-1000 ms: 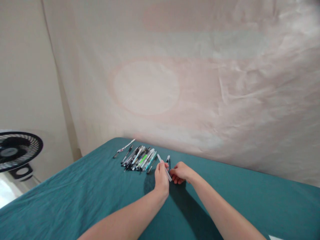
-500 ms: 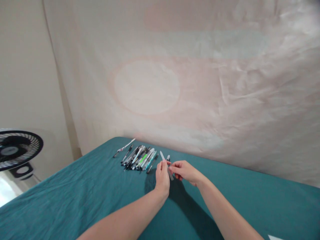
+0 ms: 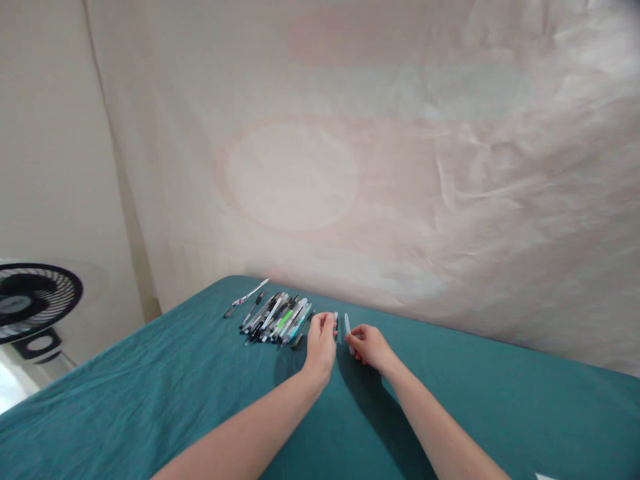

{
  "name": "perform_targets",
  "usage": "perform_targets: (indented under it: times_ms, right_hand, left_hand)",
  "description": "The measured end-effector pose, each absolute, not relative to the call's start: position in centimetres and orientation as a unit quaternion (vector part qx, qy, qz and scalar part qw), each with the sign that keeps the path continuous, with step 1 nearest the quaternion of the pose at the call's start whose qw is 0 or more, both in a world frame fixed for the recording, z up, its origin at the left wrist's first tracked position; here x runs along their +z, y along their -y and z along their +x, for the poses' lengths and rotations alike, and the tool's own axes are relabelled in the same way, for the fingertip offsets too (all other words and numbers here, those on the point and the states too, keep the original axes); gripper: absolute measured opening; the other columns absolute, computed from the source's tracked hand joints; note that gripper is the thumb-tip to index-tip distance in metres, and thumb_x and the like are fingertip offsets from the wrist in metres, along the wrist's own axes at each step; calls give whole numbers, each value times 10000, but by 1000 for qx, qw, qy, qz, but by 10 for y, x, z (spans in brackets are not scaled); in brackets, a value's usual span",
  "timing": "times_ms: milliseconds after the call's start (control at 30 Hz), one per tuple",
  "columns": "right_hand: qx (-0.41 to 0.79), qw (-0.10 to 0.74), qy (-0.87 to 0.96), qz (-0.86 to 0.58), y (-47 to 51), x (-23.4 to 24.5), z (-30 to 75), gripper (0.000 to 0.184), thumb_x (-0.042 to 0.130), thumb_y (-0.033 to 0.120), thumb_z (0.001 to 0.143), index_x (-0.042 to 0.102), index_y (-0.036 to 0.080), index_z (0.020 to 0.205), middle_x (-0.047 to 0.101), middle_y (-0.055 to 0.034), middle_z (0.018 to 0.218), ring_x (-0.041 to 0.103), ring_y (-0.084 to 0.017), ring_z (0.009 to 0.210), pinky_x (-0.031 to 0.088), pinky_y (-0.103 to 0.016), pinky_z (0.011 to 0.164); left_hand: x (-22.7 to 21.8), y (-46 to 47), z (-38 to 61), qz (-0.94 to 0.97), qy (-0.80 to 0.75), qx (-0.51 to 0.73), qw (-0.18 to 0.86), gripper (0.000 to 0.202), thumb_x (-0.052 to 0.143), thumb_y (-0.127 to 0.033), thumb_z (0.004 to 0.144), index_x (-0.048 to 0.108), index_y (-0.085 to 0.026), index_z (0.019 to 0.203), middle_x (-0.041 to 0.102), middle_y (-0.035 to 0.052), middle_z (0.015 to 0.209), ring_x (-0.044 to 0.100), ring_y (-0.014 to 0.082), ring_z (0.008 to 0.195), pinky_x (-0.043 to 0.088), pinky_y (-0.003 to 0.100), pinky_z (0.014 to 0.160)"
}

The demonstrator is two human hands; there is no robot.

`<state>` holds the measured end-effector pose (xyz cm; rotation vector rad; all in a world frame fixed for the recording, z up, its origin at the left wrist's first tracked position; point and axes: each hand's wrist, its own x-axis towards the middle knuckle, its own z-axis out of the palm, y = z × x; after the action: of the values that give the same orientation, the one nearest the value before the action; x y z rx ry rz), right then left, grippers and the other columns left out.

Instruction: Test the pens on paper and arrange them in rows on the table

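Note:
A pile of several pens lies on the teal cloth near the table's far edge. One thin pen rests apart at its left. My left hand is at the pile's right end, fingers curled down together; what they pinch, if anything, is hidden. A dark pen lies just right of its fingertips. My right hand is closed on a white pen, held low against the cloth beside the dark pen.
The table under the teal cloth ends close behind the pens, where a pale wrinkled sheet hangs. A black fan stands off the table at the left. A white corner shows at the bottom right.
The white pen has passed from my left hand to my right, which has brought it down to the cloth. My left hand has moved forward to the pile's right end.

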<state>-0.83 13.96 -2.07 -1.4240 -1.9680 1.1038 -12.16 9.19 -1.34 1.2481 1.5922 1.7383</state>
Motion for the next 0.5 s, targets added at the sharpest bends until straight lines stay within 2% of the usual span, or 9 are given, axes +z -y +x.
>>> perform_targets:
  times_ms: [133, 233, 367, 500]
  right_hand:
    - [343, 229, 732, -543, -143, -28, -13, 224, 523, 311, 729, 573, 132, 854, 623, -27, 563, 523, -96, 420, 343, -193, 428]
    - [300, 231, 744, -551, -140, -26, -17, 231, 532, 338, 720, 594, 150, 838, 648, -54, 638, 578, -133, 555, 354, -214, 510]
    - [247, 229, 752, -566, -134, -22, -20, 283, 511, 408, 726, 600, 174, 856, 660, -84, 756, 595, -182, 714, 348, -244, 574]
    - [201, 210, 765, -575, -131, -22, -20, 314, 469, 449, 752, 597, 191, 878, 658, -92, 802, 593, -194, 752, 344, -250, 578]
  left_hand:
    - [5, -101, -154, 576, -607, 523, 161, 145, 494, -321, 739, 562, -193, 738, 586, 37, 747, 547, 161, 744, 399, 270, 730]
    - [9, -101, -177, 614, -643, 448, 96, 65, 543, -260, 696, 563, -198, 687, 580, 50, 753, 533, 204, 810, 339, 331, 824]
    - [5, -97, -189, 635, -684, 358, 19, 55, 534, -204, 695, 560, -185, 739, 575, 96, 859, 506, 257, 922, 269, 391, 884]
    - [1, -96, -187, 643, -712, 280, -30, 117, 516, -205, 715, 555, -175, 822, 569, 130, 921, 498, 275, 967, 280, 397, 875]
